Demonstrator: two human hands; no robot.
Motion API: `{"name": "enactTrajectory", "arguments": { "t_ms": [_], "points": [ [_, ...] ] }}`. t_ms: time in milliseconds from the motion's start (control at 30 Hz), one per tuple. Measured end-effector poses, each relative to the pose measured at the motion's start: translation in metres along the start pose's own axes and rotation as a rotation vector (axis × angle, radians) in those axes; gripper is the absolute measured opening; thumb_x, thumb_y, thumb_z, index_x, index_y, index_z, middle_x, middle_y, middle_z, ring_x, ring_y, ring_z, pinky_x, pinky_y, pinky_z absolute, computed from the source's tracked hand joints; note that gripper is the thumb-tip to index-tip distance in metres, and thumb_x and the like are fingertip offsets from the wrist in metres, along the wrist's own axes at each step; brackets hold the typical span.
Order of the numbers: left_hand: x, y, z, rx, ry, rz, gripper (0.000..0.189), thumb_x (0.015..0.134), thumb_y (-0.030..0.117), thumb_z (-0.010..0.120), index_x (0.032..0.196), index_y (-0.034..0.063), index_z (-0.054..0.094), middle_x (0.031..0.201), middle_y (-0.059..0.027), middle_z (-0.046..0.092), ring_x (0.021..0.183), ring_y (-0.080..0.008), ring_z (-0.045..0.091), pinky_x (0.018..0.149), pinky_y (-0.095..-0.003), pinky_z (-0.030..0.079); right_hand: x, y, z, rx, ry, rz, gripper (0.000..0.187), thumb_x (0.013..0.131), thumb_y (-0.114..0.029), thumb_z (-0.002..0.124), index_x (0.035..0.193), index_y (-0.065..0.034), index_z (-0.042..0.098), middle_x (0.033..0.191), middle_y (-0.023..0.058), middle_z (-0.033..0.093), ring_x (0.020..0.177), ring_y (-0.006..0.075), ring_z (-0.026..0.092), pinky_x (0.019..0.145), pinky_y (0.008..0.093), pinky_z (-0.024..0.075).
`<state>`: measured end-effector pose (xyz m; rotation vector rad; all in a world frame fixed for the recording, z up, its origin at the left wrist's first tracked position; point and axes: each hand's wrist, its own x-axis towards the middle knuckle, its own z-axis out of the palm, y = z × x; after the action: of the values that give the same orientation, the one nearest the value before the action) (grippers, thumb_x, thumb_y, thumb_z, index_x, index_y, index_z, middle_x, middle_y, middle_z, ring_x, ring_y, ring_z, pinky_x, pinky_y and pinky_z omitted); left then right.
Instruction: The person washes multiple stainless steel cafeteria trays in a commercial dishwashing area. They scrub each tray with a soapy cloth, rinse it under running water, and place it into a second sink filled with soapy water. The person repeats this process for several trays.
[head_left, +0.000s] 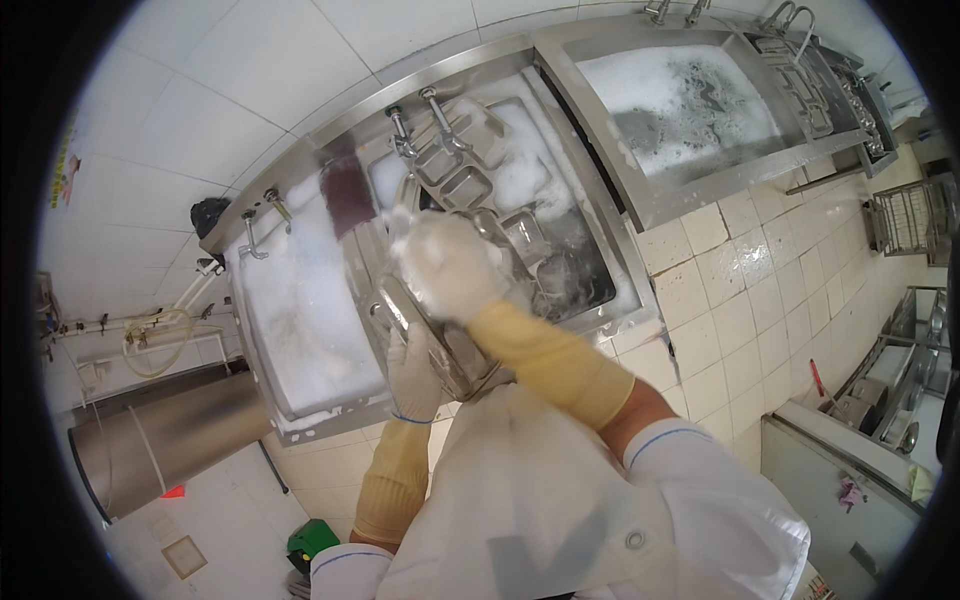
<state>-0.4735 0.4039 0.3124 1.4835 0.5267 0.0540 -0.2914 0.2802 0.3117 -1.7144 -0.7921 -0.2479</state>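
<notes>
My left hand (415, 375), in a whitish glove with a yellow long-cuffed sleeve below it, grips the near-left rim of a stainless steel tray (466, 352). The tray tilts over the front of the middle sink. Blurred by motion, my right hand (450, 270) is gloved and covered in suds, over the tray's upper part. Whether it holds a scrubber or cloth cannot be made out. Beyond it, metal compartment trays (466, 187) lie among foam in the middle sink (634, 296), partly hidden by my hand.
A foam-filled sink basin (281, 397) lies to the left, a larger sudsy sink (637, 169) to the right. Metal taps (448, 131) jut over the middle sink. A dark red flat piece (347, 193) lies between basins. A wire rack (909, 217) stands at far right.
</notes>
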Motion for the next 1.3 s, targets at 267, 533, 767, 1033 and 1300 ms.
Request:
{"name": "enactTrajectory", "arguments": {
  "t_ms": [267,533,767,1033,1300],
  "points": [
    [-0.025,0.06,-0.01,-0.004,0.16,0.026,0.044,0.126,0.037,0.053,0.139,-0.0023,0.067,0.108,-0.0064,0.079,0.091,-0.0131,0.074,0.079,-0.0316,0.061,-0.041,0.126,-0.052,0.479,0.131,1.065,0.036,0.114,-0.031,0.067,0.135,-0.0041,0.078,0.121,0.017,0.079,0.107,0.0329,0.076,0.1,0.0445,0.0599],
    [0.022,0.057,0.043,-0.295,0.293,0.01,0.04,0.126,0.041,0.055,0.122,0.0041,0.071,0.103,-0.0017,0.075,0.088,-0.0107,0.068,0.075,-0.0305,0.057,-0.106,-0.082,0.013,-0.152,0.153,0.427,0.069,0.11,-0.025,0.072,0.171,-0.0026,0.051,0.168,0.0266,0.056,0.153,0.0356,0.056,0.125,0.0503,0.0478],
    [0.036,0.074,0.086,0.773,-0.497,0.856,0.057,0.105,0.01,0.078,0.159,0.0033,0.064,0.136,-0.0205,0.078,0.123,-0.04,0.076,0.106,-0.0449,0.062,-0.045,-0.043,-0.138,0.884,0.621,1.139,0.097,0.115,-0.08,0.041,0.171,-0.0012,0.051,0.166,0.0203,0.061,0.145,0.0294,0.066,0.122,0.0434,0.0514],
    [0.096,0.038,0.177,0.843,-0.562,0.754,0.06,0.104,0.019,0.077,0.161,0.0039,0.063,0.15,-0.0258,0.072,0.14,-0.046,0.067,0.117,-0.0544,0.057,-0.074,0.03,-0.271,0.765,0.714,1.194,0.045,0.104,-0.017,0.063,0.146,-0.0038,0.061,0.144,0.0215,0.069,0.131,0.0388,0.074,0.101,0.0592,0.0689],
    [0.092,-0.116,0.058,0.275,0.076,-0.285,0.039,0.115,0.014,0.064,0.144,-0.0104,0.071,0.123,-0.0196,0.082,0.108,-0.0301,0.081,0.092,-0.0419,0.065,-0.085,0.179,-0.319,1.332,0.996,0.718,0.029,0.108,-0.035,0.073,0.126,-0.0126,0.069,0.127,0.0102,0.075,0.116,0.0327,0.076,0.086,0.0532,0.0677]
  ]
}}
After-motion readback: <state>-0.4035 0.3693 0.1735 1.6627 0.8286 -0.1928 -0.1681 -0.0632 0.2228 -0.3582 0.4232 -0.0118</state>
